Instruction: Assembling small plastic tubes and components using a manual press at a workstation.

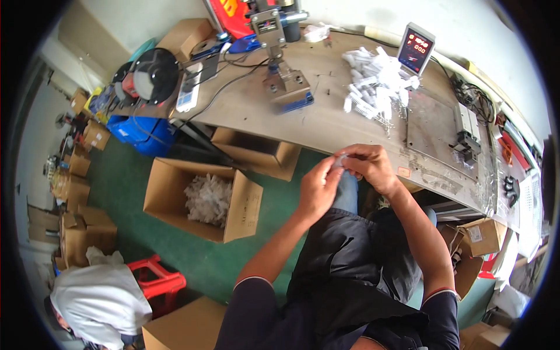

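My left hand (319, 188) and my right hand (374, 168) meet above my lap, just off the front edge of the workbench (326, 125). Their fingertips pinch a small whitish, see-through piece (340, 160) from both sides. The fingers cover most of it, so its exact kind is hidden. Beyond my hands, on the bench, lies a loose pile of small white plastic parts (373, 84), some with thin clear strands. A bench press (286, 76) with a blue-edged base stands to the left of that pile.
Behind the pile stands a digital display (416, 49) with red figures. An open carton (242, 210) holding white pieces rests on the green floor, with another box (256, 153) under the bench. A red stool (157, 280) and a person in white (102, 300) are at lower left.
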`<action>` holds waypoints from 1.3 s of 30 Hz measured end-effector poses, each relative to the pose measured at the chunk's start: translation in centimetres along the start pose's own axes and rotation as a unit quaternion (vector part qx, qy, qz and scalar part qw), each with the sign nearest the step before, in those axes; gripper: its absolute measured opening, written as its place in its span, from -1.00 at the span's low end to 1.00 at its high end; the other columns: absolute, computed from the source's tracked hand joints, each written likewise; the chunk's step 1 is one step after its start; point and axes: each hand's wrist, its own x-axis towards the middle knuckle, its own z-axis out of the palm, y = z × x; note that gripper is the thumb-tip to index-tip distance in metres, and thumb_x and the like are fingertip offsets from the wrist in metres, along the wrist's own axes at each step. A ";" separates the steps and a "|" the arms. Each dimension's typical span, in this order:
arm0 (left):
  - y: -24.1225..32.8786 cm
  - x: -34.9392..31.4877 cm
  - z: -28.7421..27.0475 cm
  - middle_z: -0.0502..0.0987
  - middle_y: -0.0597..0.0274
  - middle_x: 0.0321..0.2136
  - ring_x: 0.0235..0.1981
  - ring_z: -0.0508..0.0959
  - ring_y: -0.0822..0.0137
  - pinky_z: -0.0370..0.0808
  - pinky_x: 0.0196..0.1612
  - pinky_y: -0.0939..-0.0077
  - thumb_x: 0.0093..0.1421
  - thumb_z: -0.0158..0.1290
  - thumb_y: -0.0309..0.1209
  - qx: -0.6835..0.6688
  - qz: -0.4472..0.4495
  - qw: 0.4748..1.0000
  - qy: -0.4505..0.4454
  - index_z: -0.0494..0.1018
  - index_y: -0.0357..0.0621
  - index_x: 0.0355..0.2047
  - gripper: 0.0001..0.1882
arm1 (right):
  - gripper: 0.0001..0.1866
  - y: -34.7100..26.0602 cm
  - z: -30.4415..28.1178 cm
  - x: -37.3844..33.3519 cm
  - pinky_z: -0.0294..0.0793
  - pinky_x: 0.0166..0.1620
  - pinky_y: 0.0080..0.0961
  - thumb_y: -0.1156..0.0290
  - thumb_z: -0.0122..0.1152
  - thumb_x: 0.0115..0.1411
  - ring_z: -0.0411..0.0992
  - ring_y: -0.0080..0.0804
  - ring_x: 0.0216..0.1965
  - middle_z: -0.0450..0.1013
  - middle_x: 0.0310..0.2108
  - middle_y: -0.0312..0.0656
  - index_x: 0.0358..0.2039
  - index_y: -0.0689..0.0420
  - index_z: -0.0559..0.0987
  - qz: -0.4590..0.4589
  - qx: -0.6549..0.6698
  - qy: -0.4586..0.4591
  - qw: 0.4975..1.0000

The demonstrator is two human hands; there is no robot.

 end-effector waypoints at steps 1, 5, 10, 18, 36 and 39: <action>-0.2 0.8 -0.9 0.57 0.29 -0.39 -0.39 0.50 0.50 0.49 -0.29 0.52 0.39 0.10 -0.41 0.015 0.007 1.000 -0.003 0.51 -0.25 0.09 -0.69 | -0.72 0.0 -0.1 0.6 0.41 -0.44 -0.66 0.50 0.24 0.25 0.41 -0.70 -0.51 0.56 -0.44 -0.33 -0.03 0.21 0.68 -0.004 -0.041 0.004 0.999; 0.2 6.1 -6.4 0.65 0.04 -0.34 -0.33 0.62 0.29 0.53 -0.18 0.38 0.37 0.07 -0.38 0.107 -0.047 0.992 0.048 0.55 -0.23 0.00 -0.73 | -0.55 -3.6 -1.3 2.9 0.41 -0.48 -0.67 0.49 0.23 0.24 0.41 -0.70 -0.52 0.56 -0.42 -0.31 0.17 0.19 0.55 -0.028 -0.081 0.032 0.996; -3.5 14.8 -13.1 0.68 0.19 -0.35 -0.34 0.62 0.36 0.50 -0.18 0.43 0.37 0.03 -0.35 0.094 -0.036 0.992 0.077 0.59 -0.13 0.00 -0.73 | -0.60 -10.0 -4.2 7.6 0.40 -0.50 -0.67 0.49 0.22 0.22 0.41 -0.70 -0.53 0.56 -0.41 -0.28 0.09 0.22 0.60 -0.105 -0.119 0.111 0.981; -3.7 21.3 -14.3 0.70 0.32 -0.32 -0.36 0.55 0.51 0.45 -0.23 0.56 0.36 0.05 -0.40 0.162 0.035 0.985 0.047 0.59 -0.12 0.07 -0.69 | -0.64 -18.8 -5.1 13.3 0.37 -0.47 -0.71 0.42 0.16 0.32 0.38 -0.73 -0.50 0.57 -0.34 -0.30 0.10 0.22 0.60 -0.228 -0.187 0.128 0.947; -2.3 23.4 -12.2 0.72 0.17 -0.38 -0.38 0.68 0.36 0.54 -0.23 0.48 0.28 0.09 -0.40 0.241 0.055 0.969 0.027 0.68 -0.09 -0.07 -0.74 | 0.03 -35.0 -11.1 25.6 0.11 0.38 0.01 -0.28 0.04 0.28 0.25 0.05 0.32 0.37 0.17 0.25 0.35 0.48 0.19 -0.305 -0.117 -0.007 0.945; -2.7 22.5 -14.4 0.72 0.17 -0.40 -0.39 0.69 0.36 0.54 -0.24 0.47 0.27 0.09 -0.41 0.268 0.035 0.962 0.035 0.68 -0.08 -0.08 -0.74 | -0.07 -33.1 -7.3 21.8 0.09 0.37 0.06 -0.26 -0.10 0.36 0.36 -0.03 0.23 0.54 -0.09 0.18 0.27 0.50 0.27 -0.270 -0.114 -0.135 0.947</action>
